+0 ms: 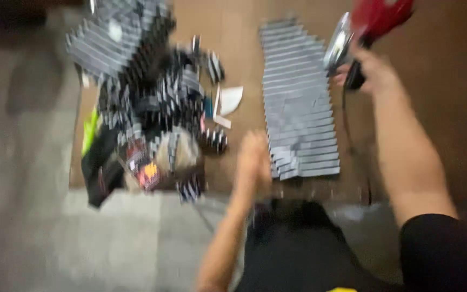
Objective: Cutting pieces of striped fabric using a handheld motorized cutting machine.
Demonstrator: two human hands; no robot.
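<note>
At about one o'clock in the head view, the right hand [371, 67] is clenched around the dark handle of a red handheld tool [377, 16] with a shiny round front, probably a heat gun, though blur hides the detail. The tool's nose points toward ten o'clock, down at the row of grey flat packets [298, 103]. That row lies on the brown cardboard sheet [244, 32] with its long axis running from twelve to six o'clock, each packet overlapping the next. The row's top end is just beside the tool, at its eight o'clock. The left hand [254, 157] hovers at the row's lower left corner, fingers together; it holds nothing, though whether it touches the packets I cannot tell. A loose heap of dark packets [152, 108] sits well apart at nine o'clock.
</note>
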